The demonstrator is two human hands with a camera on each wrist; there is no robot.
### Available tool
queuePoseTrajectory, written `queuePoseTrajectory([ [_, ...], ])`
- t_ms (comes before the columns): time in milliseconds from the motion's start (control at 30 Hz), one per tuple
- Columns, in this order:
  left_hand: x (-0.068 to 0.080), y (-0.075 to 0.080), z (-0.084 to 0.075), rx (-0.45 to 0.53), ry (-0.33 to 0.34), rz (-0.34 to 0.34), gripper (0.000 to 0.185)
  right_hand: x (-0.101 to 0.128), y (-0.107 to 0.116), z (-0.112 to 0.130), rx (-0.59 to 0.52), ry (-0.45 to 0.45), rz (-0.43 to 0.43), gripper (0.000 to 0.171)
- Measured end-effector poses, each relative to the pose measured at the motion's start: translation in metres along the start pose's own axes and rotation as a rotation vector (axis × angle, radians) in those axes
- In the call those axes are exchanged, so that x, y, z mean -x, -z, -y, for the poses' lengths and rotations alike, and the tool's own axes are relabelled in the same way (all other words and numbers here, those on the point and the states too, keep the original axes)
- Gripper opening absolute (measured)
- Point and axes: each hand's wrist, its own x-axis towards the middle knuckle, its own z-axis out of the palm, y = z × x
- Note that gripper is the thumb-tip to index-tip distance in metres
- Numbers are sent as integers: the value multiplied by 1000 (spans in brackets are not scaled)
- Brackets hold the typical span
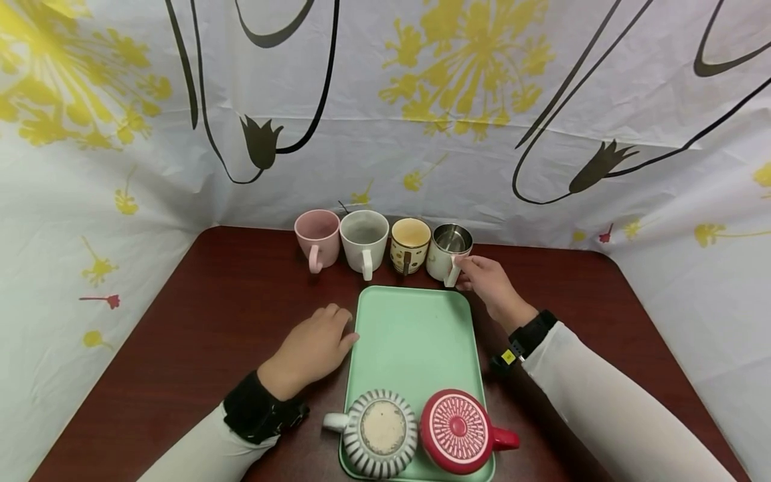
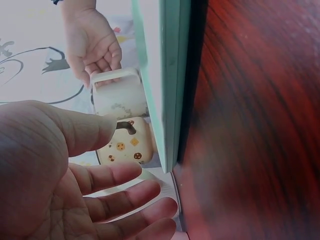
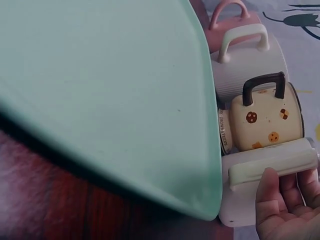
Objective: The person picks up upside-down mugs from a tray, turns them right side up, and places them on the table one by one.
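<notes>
Fingers of your right hand (image 1: 490,284) are curled round the handle of the steel-lined white mug (image 1: 448,251), thumb on top in the right wrist view, so that hand holds the mug while it stands on the table (image 1: 199,321) at the right end of the row, just behind the far edge of the green tray (image 1: 415,335). Your left hand (image 1: 313,348) lies flat with straight, relaxed fingers (image 2: 125,200) on the table, touching the tray's left rim and holding nothing.

Next to the mug in your grip stands the spotted cream mug (image 1: 410,244), touching or nearly so; then a white ribbed mug (image 1: 364,239) and a pink mug (image 1: 317,237). On the near end of the tray sit a striped grey-and-white cup (image 1: 381,432) and a red cup (image 1: 460,430).

Your grip is on the handle alone, so the mug could swing or tip as it lifts. Its neighbour is so close that a sideways pull might knock it. The tray rim lies just in front; a low carry could catch the base on it.
</notes>
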Motion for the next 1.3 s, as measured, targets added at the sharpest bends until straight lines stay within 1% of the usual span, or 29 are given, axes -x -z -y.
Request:
queuePoseTrajectory([
  [133,0,-2,0,-2,3,8,39,8,5,-5,22,14,-3,57],
  [267,-1,-3,0,-5,5,15,39,19,14,-12,38,62,-8,58],
  [500,-1,-3,0,-3,9,19,40,48,27,-19,71,172,-29,47],
  [733,-1,-3,0,-2,7,17,38,81,36,-25,133,238,19,45],
  [900,-2,-4,0,-1,4,16,39,107,42,-35,202,290,28,38],
  [1000,-2,-3,-1,-1,3,19,39,123,45,-42,219,305,43,32],
  [1100,-3,-2,-1,-1,1,20,39,135,46,-50,231,331,81,26],
  [1167,-2,-1,0,0,1,19,38,140,46,-56,229,364,125,21],
  [1233,-2,0,0,-1,1,19,38,145,45,-62,213,409,199,17],
  [1300,-2,-1,1,0,5,19,38,149,44,-68,190,455,303,15],
])
